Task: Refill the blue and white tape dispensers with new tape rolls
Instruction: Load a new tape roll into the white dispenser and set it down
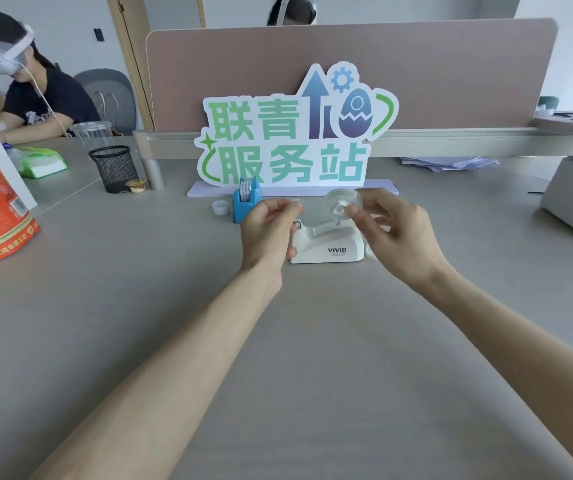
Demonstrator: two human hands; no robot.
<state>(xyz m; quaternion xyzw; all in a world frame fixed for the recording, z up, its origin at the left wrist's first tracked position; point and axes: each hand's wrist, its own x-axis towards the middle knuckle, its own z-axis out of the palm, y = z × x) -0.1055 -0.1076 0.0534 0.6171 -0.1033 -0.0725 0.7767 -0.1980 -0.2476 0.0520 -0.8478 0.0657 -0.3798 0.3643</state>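
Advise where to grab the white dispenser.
Take the white dispenser by its right end, from above, thumb on the VIVID-printed wall and fingers on the far wall. Its near wall is flat and upright, the cradle is empty, and the cutter end sits by the left hand, which pinches the tape end. The right hand holds the clear tape roll.

The only view rides on the person's head, wide-angled, looking forward and down across the desk (160, 306). The forearms run up from the bottom edge, so the left hand (266, 230) and right hand (399, 234) sit near mid-frame, close by. The standing sign (295, 133) and the partition (434, 64) face it beyond.
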